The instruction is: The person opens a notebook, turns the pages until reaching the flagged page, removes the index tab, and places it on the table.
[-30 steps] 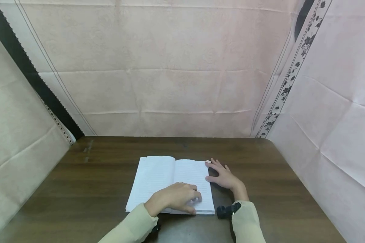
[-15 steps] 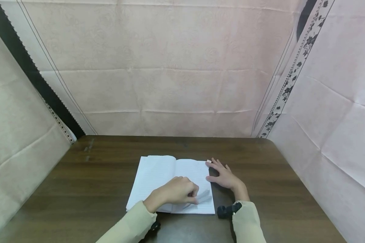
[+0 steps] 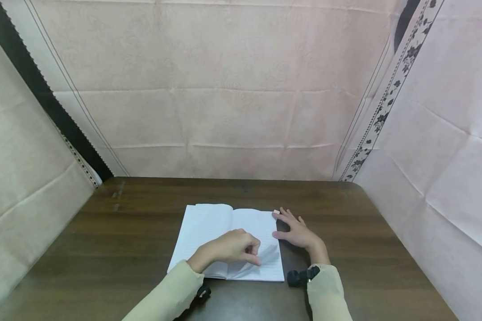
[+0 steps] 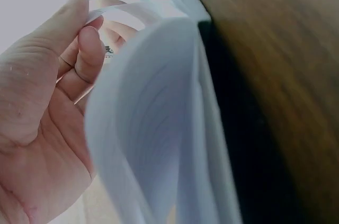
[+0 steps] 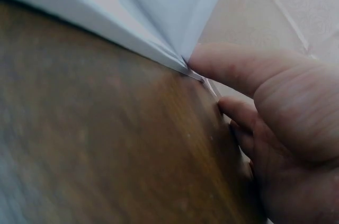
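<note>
An open lined notebook (image 3: 206, 227) lies on the brown table. Over its right half, my left hand (image 3: 230, 247) pinches lifted pages between thumb and curled fingers. Those pages (image 4: 132, 91) bow up in a loop in the left wrist view, their edges caught at the fingertips. My right hand (image 3: 297, 229) rests at the notebook's right edge, fingers spread and fairly straight. In the right wrist view its thumb (image 5: 228, 65) touches the page edge near a raised sheet (image 5: 169, 7). A small white bit (image 3: 276, 211), kind unclear, shows by the right fingertips.
The wooden table (image 3: 136, 232) stretches to both sides of the notebook. Pale cloth (image 3: 225, 111) hangs behind it and at left and right. A black wrist device (image 3: 297, 278) sits at the right cuff.
My left hand has curled its fingers, taken hold of pages at the lower right, and drawn them up and slightly left. The right hand stays at the notebook's edge.
</note>
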